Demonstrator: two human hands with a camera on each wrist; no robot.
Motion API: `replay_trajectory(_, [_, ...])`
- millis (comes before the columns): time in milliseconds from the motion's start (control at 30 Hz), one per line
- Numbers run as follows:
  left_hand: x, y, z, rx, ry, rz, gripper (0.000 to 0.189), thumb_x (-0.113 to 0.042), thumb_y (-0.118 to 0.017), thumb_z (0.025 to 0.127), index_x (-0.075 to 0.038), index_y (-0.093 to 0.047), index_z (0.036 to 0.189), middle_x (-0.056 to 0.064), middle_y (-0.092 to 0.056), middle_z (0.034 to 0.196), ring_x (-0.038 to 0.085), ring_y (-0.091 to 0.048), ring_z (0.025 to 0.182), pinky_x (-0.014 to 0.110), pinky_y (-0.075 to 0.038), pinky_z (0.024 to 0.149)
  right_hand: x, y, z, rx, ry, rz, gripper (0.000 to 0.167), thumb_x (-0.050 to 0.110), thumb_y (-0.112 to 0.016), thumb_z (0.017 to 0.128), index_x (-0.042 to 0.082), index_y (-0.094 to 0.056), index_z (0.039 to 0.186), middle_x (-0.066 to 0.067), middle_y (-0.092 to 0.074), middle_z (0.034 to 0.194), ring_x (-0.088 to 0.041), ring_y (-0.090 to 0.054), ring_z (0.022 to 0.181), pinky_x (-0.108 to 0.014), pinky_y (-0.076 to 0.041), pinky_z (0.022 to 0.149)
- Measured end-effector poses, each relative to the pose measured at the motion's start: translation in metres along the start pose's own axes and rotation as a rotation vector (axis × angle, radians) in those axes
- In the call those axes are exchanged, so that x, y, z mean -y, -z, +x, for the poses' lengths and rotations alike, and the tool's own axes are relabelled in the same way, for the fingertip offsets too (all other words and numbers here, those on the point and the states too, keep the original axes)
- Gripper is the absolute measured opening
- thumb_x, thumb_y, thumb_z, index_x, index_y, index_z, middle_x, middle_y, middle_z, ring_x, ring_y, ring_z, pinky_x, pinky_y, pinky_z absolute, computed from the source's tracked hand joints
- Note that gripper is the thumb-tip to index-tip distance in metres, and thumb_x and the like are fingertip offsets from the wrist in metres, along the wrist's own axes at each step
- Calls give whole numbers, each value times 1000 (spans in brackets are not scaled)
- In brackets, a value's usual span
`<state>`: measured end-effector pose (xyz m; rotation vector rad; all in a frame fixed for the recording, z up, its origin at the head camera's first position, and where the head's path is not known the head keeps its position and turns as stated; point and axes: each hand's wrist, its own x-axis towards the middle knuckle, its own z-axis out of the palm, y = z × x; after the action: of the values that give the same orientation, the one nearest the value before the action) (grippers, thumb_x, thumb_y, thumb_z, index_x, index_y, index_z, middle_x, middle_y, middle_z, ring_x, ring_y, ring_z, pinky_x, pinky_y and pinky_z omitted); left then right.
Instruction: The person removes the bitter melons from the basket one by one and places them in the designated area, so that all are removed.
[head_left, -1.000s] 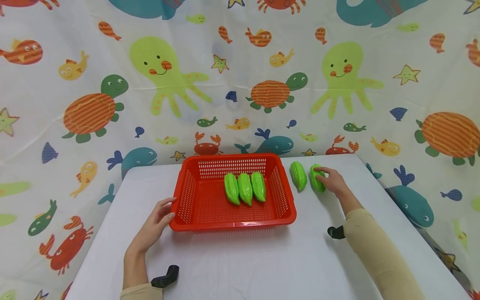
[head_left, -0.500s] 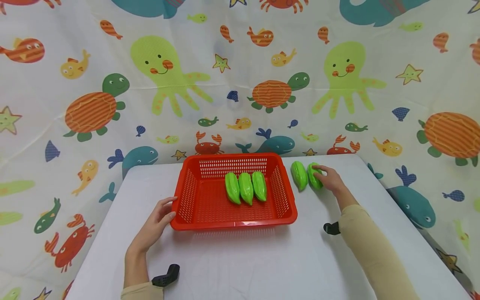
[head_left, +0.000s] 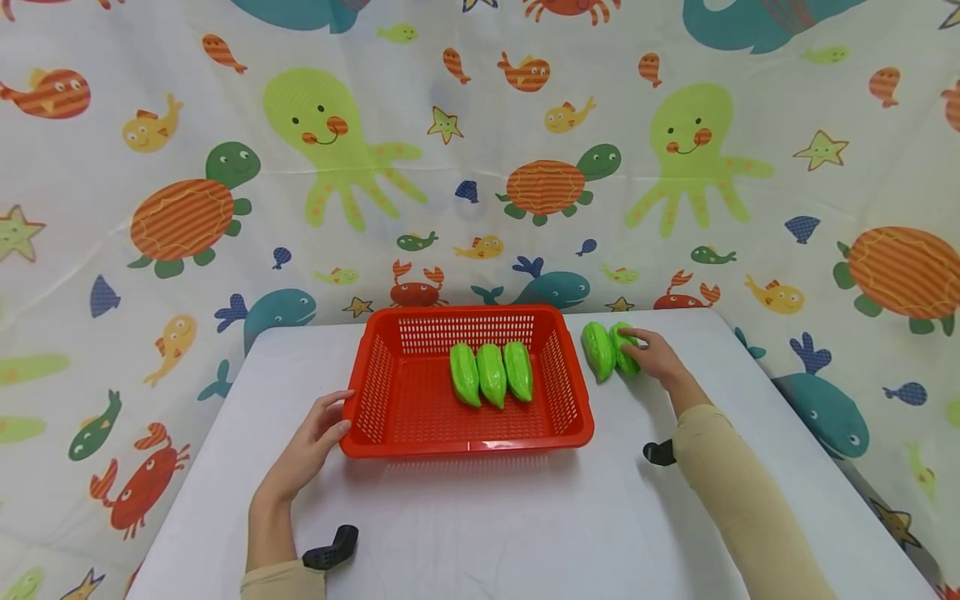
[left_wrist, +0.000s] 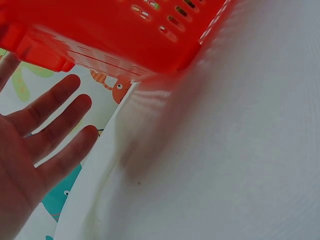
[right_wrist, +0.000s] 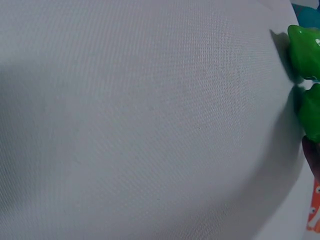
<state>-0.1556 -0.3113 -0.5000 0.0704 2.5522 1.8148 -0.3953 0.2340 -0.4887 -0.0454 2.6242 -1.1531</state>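
Observation:
A red plastic basket (head_left: 420, 450) stands on the white table, with three bright green, ridged, pointed fruits (head_left: 491, 375) side by side in it. At its left side, my left hand (head_left: 311, 433) has its fingertips at the rim; three fingers show straight and spread in the left wrist view. Right of the basket, a green fruit (head_left: 598, 352) lies on the table. Close beside it is another green fruit (head_left: 627, 365), which my right hand (head_left: 660, 360) grips from the right with fingers and thumb. The right wrist view catches only the ends of these two fruits at its right edge.
The white table (head_left: 480, 533) ends just behind the basket. A curtain (head_left: 465, 100) printed with sea animals hangs behind and around it. A dark wrist camera (head_left: 330, 550) juts out by the left sleeve, another camera (head_left: 660, 453) by the right.
My right hand has slid the outer green fruit left, so the gap between the two fruits outside the basket has closed. The left hand and basket stay in place.

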Motion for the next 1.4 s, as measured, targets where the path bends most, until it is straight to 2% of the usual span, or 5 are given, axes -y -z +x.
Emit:
replay_trajectory(233, [0,0,0,2,4,-4,57,-32,-54,100,-19,-29,150,19,-38,147,40,-37,134,62,-38,102,1,5,-4,-14,29,14,58,26,-50,102,14,-28,154,-23,-16,159,-48,-23,140,-61,-27,110])
replay_trajectory(533, [0,1,1,4,6,0,56,-32,-54,100,-19,-30,149,20,-38,147,40,-37,134,63,-38,102,11,17,-11,-163,111,42,63,31,-55,100,4,-30,152,-27,-26,154,-46,-32,138,-58,-32,109])
replay_trajectory(800, [0,1,1,1,2,5,55,-31,-53,101,-18,-30,149,21,-39,146,41,-37,134,64,-38,101,36,18,-16,-221,73,93,69,41,-55,98,8,-29,153,-21,-28,156,-41,-33,139,-57,-33,109])
replay_trajectory(1133, [-1,0,0,2,8,5,56,-32,-53,101,-18,-30,149,20,-39,146,40,-37,134,63,-39,101,75,14,-33,-169,115,216,70,41,-59,97,14,-29,154,-17,-29,156,-36,-33,141,-55,-31,112])
replay_trajectory(1400, [-1,1,0,5,9,5,56,-32,-53,101,-18,-30,149,21,-39,146,40,-37,133,65,-38,101,110,6,-47,-81,212,210,68,41,-59,97,17,-29,154,-14,-29,157,-35,-35,139,-54,-33,110])
